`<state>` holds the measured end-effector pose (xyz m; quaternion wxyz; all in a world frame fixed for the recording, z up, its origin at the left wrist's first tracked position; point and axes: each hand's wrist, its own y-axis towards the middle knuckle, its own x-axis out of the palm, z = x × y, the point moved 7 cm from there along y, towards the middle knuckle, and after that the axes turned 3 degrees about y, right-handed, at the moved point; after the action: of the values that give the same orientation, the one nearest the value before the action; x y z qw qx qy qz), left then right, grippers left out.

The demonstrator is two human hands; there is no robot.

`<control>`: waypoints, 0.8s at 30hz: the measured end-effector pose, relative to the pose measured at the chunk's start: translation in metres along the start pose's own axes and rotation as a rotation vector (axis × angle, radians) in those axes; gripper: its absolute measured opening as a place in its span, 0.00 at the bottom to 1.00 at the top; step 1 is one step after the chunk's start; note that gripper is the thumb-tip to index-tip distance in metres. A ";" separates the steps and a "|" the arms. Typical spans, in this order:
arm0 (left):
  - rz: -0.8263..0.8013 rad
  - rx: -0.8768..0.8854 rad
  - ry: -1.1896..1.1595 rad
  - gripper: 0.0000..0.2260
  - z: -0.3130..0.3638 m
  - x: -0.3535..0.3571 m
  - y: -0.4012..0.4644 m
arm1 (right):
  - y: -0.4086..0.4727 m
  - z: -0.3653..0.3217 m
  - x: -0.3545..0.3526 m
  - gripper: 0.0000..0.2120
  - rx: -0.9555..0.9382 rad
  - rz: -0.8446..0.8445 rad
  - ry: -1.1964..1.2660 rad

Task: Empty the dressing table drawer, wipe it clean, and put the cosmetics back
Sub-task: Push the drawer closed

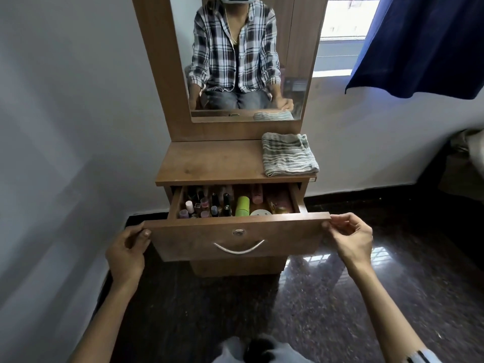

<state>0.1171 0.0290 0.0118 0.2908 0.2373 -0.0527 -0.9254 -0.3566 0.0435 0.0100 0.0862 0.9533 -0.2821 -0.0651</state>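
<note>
The wooden dressing table drawer (pixel 235 231) stands pulled out, its front panel carrying a curved metal handle (pixel 238 248). My left hand (pixel 128 250) grips the panel's left end and my right hand (pixel 349 238) pinches its right end. Inside the drawer stand several nail polish bottles (pixel 207 205) on the left, a green tube (pixel 242 205) in the middle, a round white jar (pixel 260 213) and pink and gold items (pixel 280 205) on the right. A folded striped cloth (pixel 288 154) lies on the right side of the tabletop (pixel 209 163).
A mirror (pixel 246 56) above the tabletop reflects the person in a plaid shirt. A white wall is on the left, a window and a blue curtain (pixel 424 43) on the right. The floor (pixel 366 297) is dark polished stone.
</note>
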 end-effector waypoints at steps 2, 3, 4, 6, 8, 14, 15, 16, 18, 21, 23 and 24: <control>-0.017 -0.027 -0.052 0.10 -0.004 0.011 0.014 | 0.014 0.002 0.008 0.12 -0.006 -0.007 0.016; -0.030 -0.054 -0.104 0.09 -0.007 0.018 0.022 | 0.022 0.004 0.012 0.13 -0.010 -0.012 0.018; -0.041 -0.079 -0.157 0.09 -0.011 0.024 0.029 | 0.029 0.005 0.016 0.13 -0.014 -0.017 0.018; -0.051 -0.101 -0.222 0.09 -0.014 0.037 0.043 | 0.044 0.008 0.024 0.13 -0.022 -0.022 0.017; -0.052 -0.103 -0.256 0.09 -0.015 0.049 0.056 | 0.058 0.010 0.031 0.12 -0.031 -0.022 0.017; -0.046 -0.015 -0.224 0.01 -0.008 0.077 0.094 | 0.097 0.017 0.056 0.13 -0.031 -0.012 0.031; -0.036 0.001 -0.207 0.01 -0.009 0.080 0.099 | 0.101 0.019 0.058 0.13 -0.028 -0.007 0.034; -0.026 0.013 -0.194 0.02 -0.011 0.081 0.102 | 0.105 0.021 0.059 0.13 -0.025 -0.006 0.034; -0.013 0.027 -0.173 0.04 -0.016 0.084 0.106 | 0.109 0.025 0.059 0.12 -0.019 -0.019 0.033; 0.028 0.045 -0.153 0.06 -0.021 0.085 0.108 | 0.111 0.030 0.059 0.11 -0.023 -0.023 0.026; 0.032 0.049 -0.152 0.06 -0.020 0.086 0.109 | 0.111 0.028 0.060 0.13 -0.038 -0.008 0.011; 0.028 0.055 -0.143 0.06 -0.019 0.086 0.110 | 0.112 0.028 0.060 0.13 -0.046 -0.006 0.005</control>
<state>0.1203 -0.1094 -0.0140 0.2926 0.1777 -0.1021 -0.9340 -0.3705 -0.0854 0.0010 0.1086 0.9520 -0.2774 -0.0697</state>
